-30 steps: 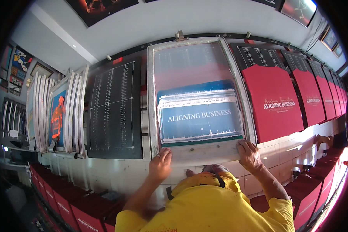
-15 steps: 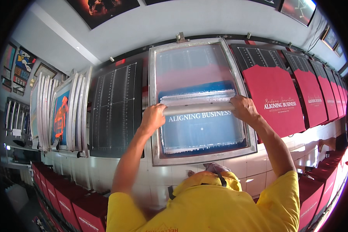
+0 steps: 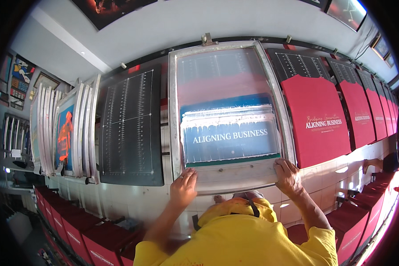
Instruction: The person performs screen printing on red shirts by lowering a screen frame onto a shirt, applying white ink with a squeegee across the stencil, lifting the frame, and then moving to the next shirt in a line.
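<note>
A silk-screen in a metal frame (image 3: 174, 102) lies in front of me over a board, and dark red fabric shows through its upper mesh. Its blue stencil area (image 3: 230, 148) carries white lettering, and a band of white ink (image 3: 228, 114) crosses above it. At the near end of the frame lies a wide pale squeegee (image 3: 235, 176), tilted low. My left hand (image 3: 184, 186) is closed round its left end, wearing a ring. Round the right end my right hand (image 3: 289, 177) is closed, thumb and fingers over the edge. The blade's edge is hidden.
To the left stands a bare black pallet (image 3: 131, 128) with ruled marks, then several upright framed screens (image 3: 82, 133). Red printed shirts (image 3: 314, 115) lie on pallets to the right. More red shirts (image 3: 104, 241) line the lower edge. Another person's leg (image 3: 376, 163) shows far right.
Both hands have drawn the squeegee toward me, from mid-screen to the near end of the frame. White ink now lies in a band across the upper stencil area.
</note>
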`<state>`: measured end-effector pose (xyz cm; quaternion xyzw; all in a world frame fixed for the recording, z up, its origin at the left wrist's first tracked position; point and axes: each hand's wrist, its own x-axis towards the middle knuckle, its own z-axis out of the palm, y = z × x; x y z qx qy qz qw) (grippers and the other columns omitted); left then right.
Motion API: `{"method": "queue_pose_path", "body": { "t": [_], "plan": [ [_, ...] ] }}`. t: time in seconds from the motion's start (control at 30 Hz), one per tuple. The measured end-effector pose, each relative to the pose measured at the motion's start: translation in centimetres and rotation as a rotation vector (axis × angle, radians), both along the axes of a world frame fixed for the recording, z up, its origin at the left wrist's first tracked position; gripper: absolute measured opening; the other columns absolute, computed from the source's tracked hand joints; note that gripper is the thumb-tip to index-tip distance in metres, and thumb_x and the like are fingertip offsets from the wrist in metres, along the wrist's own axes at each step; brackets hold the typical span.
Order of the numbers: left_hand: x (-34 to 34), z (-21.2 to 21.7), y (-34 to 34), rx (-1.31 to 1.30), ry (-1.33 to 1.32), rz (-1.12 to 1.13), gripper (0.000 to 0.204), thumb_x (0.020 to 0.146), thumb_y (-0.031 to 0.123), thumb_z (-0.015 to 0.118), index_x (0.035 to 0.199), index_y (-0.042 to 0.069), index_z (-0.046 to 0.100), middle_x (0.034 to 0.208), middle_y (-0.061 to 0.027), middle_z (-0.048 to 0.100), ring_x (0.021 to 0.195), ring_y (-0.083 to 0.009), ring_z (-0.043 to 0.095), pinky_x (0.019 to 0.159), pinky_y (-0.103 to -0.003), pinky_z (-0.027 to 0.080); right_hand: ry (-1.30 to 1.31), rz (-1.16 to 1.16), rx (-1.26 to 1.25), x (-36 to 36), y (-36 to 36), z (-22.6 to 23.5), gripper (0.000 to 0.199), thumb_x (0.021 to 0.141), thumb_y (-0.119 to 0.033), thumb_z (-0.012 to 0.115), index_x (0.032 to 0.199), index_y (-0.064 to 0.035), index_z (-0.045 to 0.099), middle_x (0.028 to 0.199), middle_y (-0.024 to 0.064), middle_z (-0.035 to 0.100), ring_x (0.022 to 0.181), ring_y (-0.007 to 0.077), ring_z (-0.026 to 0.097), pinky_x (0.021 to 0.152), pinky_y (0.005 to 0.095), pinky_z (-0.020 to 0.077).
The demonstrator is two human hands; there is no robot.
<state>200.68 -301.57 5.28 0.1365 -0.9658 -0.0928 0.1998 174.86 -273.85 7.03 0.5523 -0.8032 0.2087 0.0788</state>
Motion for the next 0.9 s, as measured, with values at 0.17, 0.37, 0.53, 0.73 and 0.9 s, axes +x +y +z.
{"method": "queue_pose_path", "body": {
  "t": [0.17, 0.37, 0.53, 0.73, 0.9],
  "plan": [
    [-3.8, 0.4, -3.8, 0.009, -0.001, -0.008, 0.031, 0.069, -0.006, 0.062, 0.098, 0.003, 0.068, 0.102, -0.0079, 0.07, 0.095, -0.026, 0.07, 0.079, -0.035, 0.058, 0.001, -0.024, 0.016, -3.3, -3.2, -0.7, 0.026, 0.066, 0.002, 0.06, 0.091, -0.0007, 0.058, 0.093, 0.012, 0.062, 0.083, 0.029, 0.065, 0.071, 0.0378, 0.0567],
    [-9.4, 0.9, -9.2, 0.043, -0.066, -0.022, 0.03, 0.067, -0.007, 0.061, 0.095, 0.003, 0.068, 0.099, -0.0118, 0.071, 0.088, -0.0286, 0.07, 0.075, -0.038, 0.058, 0.067, 0.005, 0.031, -9.8, -7.4, -2.0, 0.027, 0.065, 0.002, 0.061, 0.091, -0.0036, 0.058, 0.087, 0.0098, 0.061, 0.076, 0.0298, 0.064, 0.067, 0.0404, 0.0553],
    [-12.6, 3.6, -12.4, 0.183, -0.217, -0.034, 0.029, 0.067, -0.001, 0.06, 0.095, -0.001, 0.069, 0.094, -0.0193, 0.068, 0.086, -0.0383, 0.067, 0.079, -0.044, 0.055, 0.199, 0.095, -0.132, -14.3, -9.4, -2.9, 0.021, 0.067, 0.001, 0.063, 0.087, -0.0061, 0.061, 0.082, 0.0098, 0.062, 0.072, 0.0309, 0.064, 0.062, 0.0428, 0.0543],
    [-9.3, 6.4, -9.2, 0.118, -0.145, 0.008, 0.031, 0.069, -0.003, 0.06, 0.098, 0.002, 0.069, 0.098, -0.0166, 0.069, 0.086, -0.0353, 0.068, 0.079, -0.042, 0.056, 0.064, -0.017, 0.022, -10.1, -7.4, 4.0, 0.011, 0.07, -0.004, 0.065, 0.081, -0.0058, 0.066, 0.078, 0.0126, 0.066, 0.076, 0.03, 0.068, 0.061, 0.041, 0.0556],
    [-2.7, 5.0, -3.3, 0.058, -0.091, -0.022, 0.03, 0.07, -0.005, 0.059, 0.098, 0.003, 0.065, 0.104, -0.0107, 0.068, 0.092, -0.0298, 0.068, 0.079, -0.039, 0.057, 0.073, 0.033, -0.114, -3.4, -1.7, 2.8, 0.023, 0.065, 0.002, 0.064, 0.086, -0.0074, 0.06, 0.082, 0.0076, 0.062, 0.076, 0.0265, 0.066, 0.057, 0.0366, 0.0563]
  ]
}}
